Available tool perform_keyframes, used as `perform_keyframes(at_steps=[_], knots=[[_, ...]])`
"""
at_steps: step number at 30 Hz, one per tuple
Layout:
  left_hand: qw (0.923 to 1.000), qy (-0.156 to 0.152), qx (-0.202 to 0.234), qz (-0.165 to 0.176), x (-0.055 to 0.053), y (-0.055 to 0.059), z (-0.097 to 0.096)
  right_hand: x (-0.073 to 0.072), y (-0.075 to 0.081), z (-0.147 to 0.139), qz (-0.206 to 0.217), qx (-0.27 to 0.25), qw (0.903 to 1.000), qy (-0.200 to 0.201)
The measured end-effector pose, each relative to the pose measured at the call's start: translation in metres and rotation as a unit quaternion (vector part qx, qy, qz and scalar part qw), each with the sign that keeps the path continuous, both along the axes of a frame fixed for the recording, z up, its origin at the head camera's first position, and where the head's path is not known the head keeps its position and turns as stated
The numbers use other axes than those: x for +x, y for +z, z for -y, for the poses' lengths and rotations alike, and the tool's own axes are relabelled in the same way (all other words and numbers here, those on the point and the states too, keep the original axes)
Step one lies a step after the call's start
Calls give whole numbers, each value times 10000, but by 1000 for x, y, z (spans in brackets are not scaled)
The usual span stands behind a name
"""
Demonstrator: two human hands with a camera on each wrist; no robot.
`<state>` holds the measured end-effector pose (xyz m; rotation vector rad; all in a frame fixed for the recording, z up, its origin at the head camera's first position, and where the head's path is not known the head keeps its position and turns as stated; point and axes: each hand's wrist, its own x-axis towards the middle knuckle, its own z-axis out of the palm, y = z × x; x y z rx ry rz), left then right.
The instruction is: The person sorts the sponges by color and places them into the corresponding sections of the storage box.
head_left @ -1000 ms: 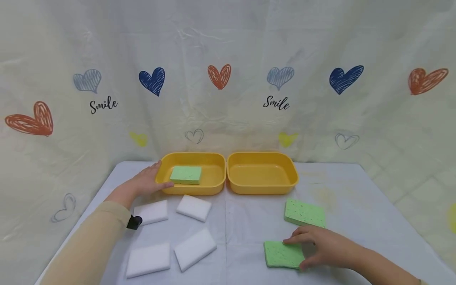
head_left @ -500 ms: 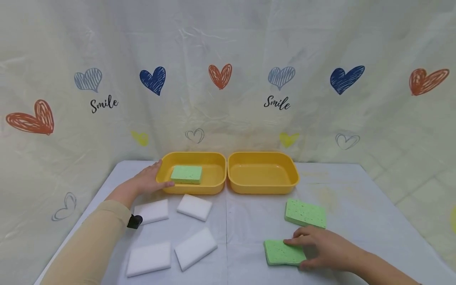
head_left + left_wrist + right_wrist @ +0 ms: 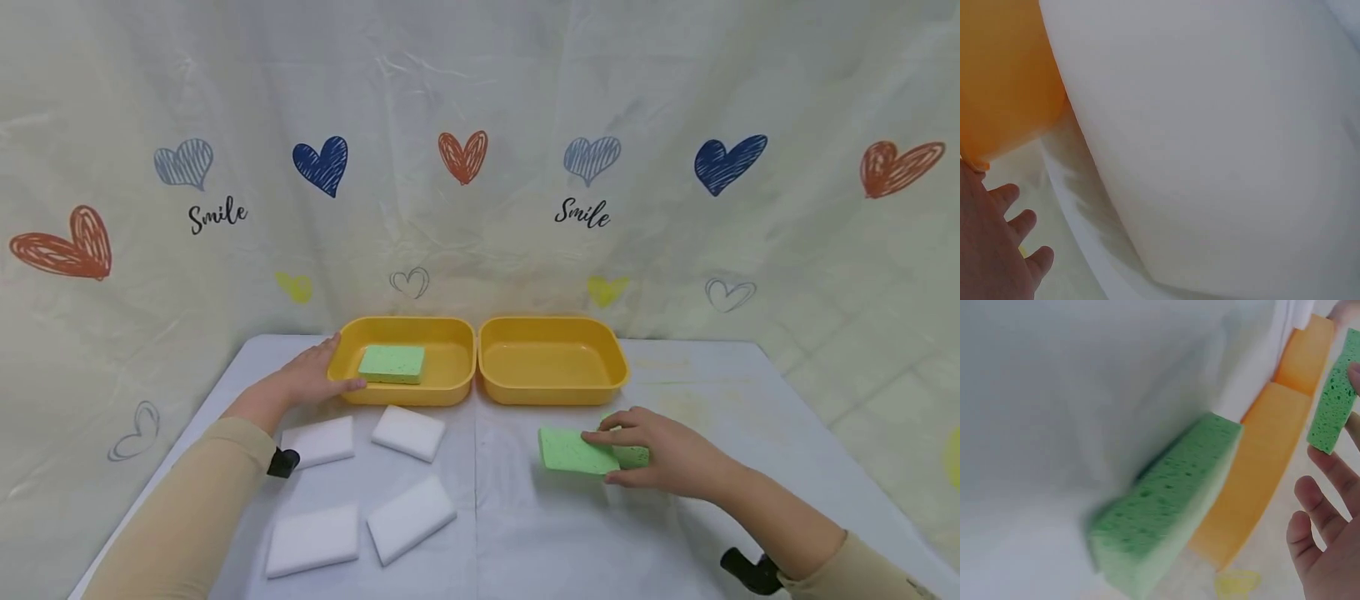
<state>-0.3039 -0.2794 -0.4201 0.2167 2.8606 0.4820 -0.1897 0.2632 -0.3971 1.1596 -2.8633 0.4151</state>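
My right hand (image 3: 675,450) pinches a green sponge (image 3: 567,450) by its right end, thumb below and fingers above. The held sponge is raised above the table. Behind it, partly covered by that hand, a second green sponge (image 3: 633,457) lies on the table; the right wrist view shows this sponge (image 3: 1166,494) large and whole. My left hand (image 3: 303,379) rests against the left end of the left yellow tray (image 3: 450,392), thumb at the front rim, fingers stretched along the side. A green sponge (image 3: 392,364) lies in that tray.
Right beside it stands another yellow tray (image 3: 555,394) with nothing in it. Several white sponges lie at the left of the table, among them a front one (image 3: 313,540) and one near the middle (image 3: 411,518). A curtain (image 3: 525,75) printed with hearts hangs behind.
My right hand has lifted the nearer green sponge off the table and carried it forward, towards the trays, covering part of the other sponge. The left hand has stayed at the left tray.
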Motion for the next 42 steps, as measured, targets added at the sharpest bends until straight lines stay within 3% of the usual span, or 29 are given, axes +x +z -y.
perform_keyframes(at_steps=[7,19,35,42], knots=[[10000,51,-65,-26,-1,-1,6,-34,21,31,-25,101,9999,-122],[10000,40,-12,-46,-3,-3,8,-85,47,89,45,326,9994,121],[9999,140,-57,28,-5,-3,7,-135,56,162,784,1266,9880,-401],[9998,151,-59,87,-5,-4,5,-151,52,192,554,1748,9829,-184]])
